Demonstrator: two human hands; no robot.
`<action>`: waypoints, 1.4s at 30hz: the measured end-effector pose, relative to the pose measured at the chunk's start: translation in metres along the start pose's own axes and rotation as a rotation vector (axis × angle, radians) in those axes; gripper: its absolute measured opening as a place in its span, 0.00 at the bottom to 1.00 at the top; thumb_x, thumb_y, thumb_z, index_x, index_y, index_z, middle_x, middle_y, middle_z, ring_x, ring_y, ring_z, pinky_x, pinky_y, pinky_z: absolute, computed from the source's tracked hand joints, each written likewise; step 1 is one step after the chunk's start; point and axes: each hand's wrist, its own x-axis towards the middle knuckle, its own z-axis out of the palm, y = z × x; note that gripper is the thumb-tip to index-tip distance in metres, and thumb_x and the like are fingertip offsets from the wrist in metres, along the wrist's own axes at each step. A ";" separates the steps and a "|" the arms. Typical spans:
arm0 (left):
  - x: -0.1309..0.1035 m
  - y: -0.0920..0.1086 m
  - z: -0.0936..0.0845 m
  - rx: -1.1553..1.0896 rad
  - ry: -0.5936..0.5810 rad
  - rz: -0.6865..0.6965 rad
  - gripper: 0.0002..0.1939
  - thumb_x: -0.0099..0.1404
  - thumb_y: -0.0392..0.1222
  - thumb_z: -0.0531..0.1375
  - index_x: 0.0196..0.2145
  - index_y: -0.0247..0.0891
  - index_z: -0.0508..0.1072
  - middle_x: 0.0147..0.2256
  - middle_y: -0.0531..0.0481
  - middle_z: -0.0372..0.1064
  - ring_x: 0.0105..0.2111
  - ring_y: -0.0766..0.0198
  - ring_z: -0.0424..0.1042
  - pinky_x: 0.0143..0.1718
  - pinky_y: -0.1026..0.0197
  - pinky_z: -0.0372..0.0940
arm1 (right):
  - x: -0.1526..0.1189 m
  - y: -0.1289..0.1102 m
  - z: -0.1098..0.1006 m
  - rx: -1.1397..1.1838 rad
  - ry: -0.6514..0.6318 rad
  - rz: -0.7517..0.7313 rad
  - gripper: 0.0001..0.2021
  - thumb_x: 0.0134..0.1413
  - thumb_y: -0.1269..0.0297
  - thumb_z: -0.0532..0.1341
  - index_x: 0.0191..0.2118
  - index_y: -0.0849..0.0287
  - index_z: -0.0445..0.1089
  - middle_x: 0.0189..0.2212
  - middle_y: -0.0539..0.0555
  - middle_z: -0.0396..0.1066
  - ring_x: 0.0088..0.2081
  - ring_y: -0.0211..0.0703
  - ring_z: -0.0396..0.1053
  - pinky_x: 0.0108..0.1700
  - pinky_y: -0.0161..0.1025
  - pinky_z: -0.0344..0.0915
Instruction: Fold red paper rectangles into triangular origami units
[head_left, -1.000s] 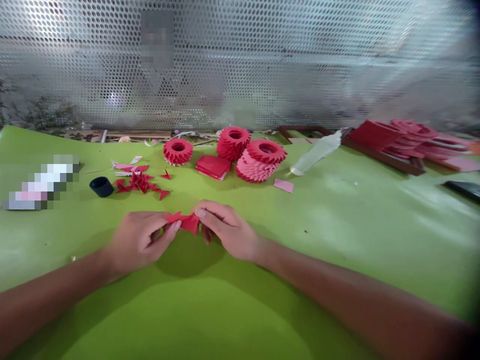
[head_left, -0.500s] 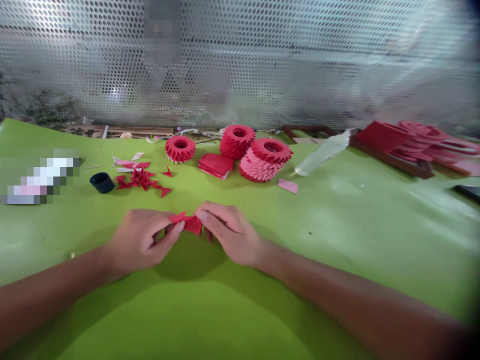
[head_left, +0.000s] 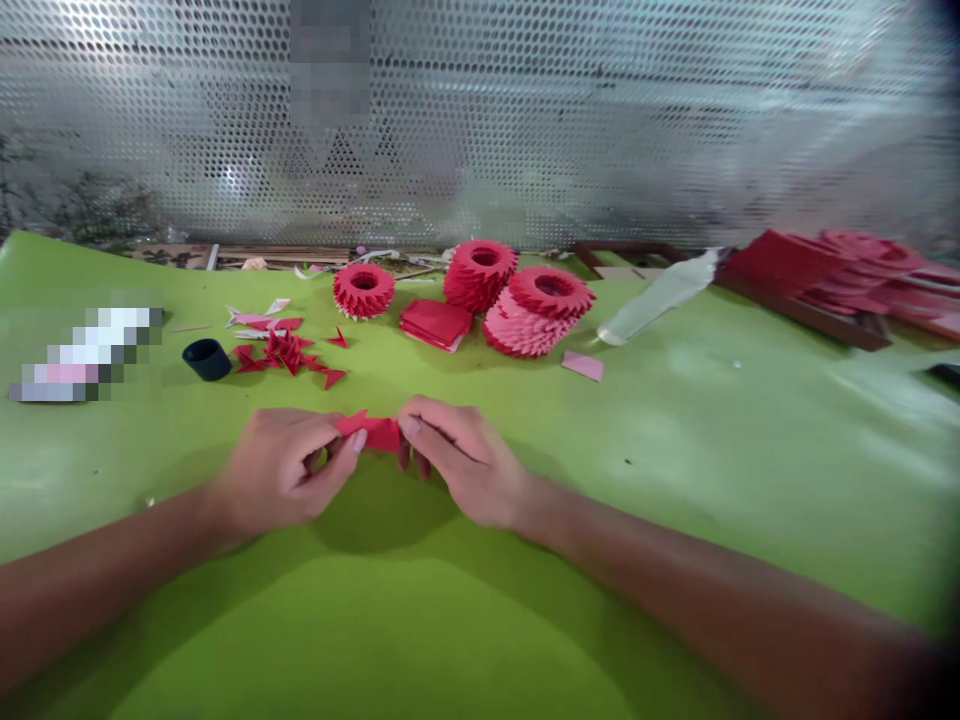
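Note:
A small folded piece of red paper (head_left: 381, 434) is stretched between my two hands, above the green table (head_left: 420, 620). My left hand (head_left: 289, 468) pinches its left part between thumb and fingers. At the paper's right end, my right hand (head_left: 469, 460) grips it with thumb and forefinger. Beyond my left hand lies a loose pile of folded red pieces (head_left: 285, 352). Farther off, to the right of the pile, is a stack of red paper rectangles (head_left: 435, 323).
Ring-shaped paper models (head_left: 363, 290), red and pink, stand at the back. Left is a dark round cap (head_left: 207, 360). A whitish tube (head_left: 660, 295) leans by a brown tray (head_left: 817, 312) of red paper. One pink slip (head_left: 583, 366) lies mid-table. Behind rises a perforated metal sheet (head_left: 465, 130).
The red paper between my hands now lies more level, its right part having tilted up. My right hand has shifted slightly right, and the camera view has moved a little.

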 end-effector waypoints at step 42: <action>0.001 0.000 -0.008 0.159 0.012 0.077 0.20 0.69 0.37 0.57 0.19 0.35 0.69 0.13 0.55 0.62 0.13 0.71 0.56 0.18 0.65 0.51 | 0.003 0.005 0.006 -0.008 -0.009 -0.063 0.18 0.70 0.52 0.53 0.39 0.62 0.70 0.25 0.50 0.72 0.22 0.33 0.65 0.22 0.31 0.54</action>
